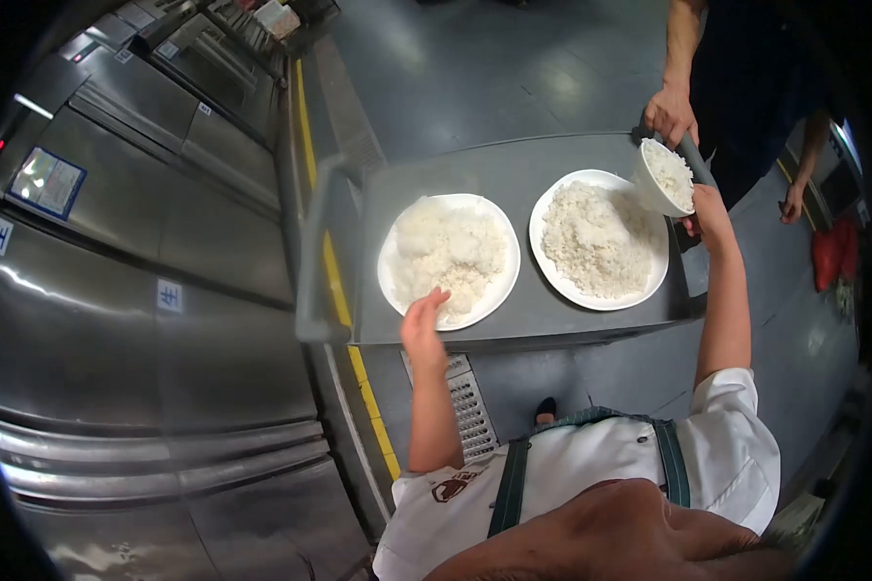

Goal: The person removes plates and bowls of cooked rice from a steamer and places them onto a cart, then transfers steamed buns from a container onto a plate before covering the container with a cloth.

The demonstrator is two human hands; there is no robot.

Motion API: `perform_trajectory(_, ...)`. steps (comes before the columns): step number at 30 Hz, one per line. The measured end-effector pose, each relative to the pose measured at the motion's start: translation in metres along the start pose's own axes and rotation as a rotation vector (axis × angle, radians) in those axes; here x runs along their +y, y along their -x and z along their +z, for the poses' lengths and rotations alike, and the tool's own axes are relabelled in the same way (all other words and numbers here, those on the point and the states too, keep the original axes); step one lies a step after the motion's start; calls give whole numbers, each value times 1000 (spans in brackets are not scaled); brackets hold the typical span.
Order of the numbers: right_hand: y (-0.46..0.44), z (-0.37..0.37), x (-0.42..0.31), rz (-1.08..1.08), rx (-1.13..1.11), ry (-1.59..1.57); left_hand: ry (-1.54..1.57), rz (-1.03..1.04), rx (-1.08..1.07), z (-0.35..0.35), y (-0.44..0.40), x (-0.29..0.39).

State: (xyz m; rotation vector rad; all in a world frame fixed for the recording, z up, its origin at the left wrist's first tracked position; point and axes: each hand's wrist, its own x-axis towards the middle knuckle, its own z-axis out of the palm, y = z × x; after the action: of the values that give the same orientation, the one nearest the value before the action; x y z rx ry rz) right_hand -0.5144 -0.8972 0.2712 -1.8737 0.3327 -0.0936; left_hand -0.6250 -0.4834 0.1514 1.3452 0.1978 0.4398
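A person's right hand [712,215] has its grip around a tilted, round white bowl [651,186] of cooked white rice [671,172], overlapping in view the edge of a round white plate [583,302] heaped with rice. The left hand [424,327], loosely bent with nothing seen in its grip, reaches over a second round white plate [504,290] of rice on the grey cart [455,169], a co-worker's hand [670,111] near the bowl. The step appears to be portioning rice, calling for a steady hold and controlled tilt
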Motion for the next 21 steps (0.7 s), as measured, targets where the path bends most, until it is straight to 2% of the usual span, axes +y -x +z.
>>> perform_trajectory(3, 7, 0, -9, 2, -13, -2, -695, 449, -131, 41, -10, 8)
perform_trajectory(6, 14, 6, -11, 5, -39, 10, -1277, 514, -145, 62, -24, 15)
perform_trajectory(7, 15, 7, -12, 2, -46, -8, -1351, 439, -170, 65, -28, 11)
perform_trajectory(13, 19, 14, -3, 7, -109, -130, -1000, 615, 179, 79, -24, 11)
perform_trajectory(16, 19, 17, -2, 9, -101, -147, -1089, 765, 241, 100, -22, 30)
perform_trajectory(18, 23, 20, -2, 27, -96, -175, -812, 746, 7, 130, -19, 39)
perform_trajectory(20, 28, 23, -2, 45, -95, -204, -434, 635, -269, 168, -19, 38)
perform_trajectory(21, 31, 23, -4, 50, -94, -216, -357, 643, -333, 186, -20, 36)
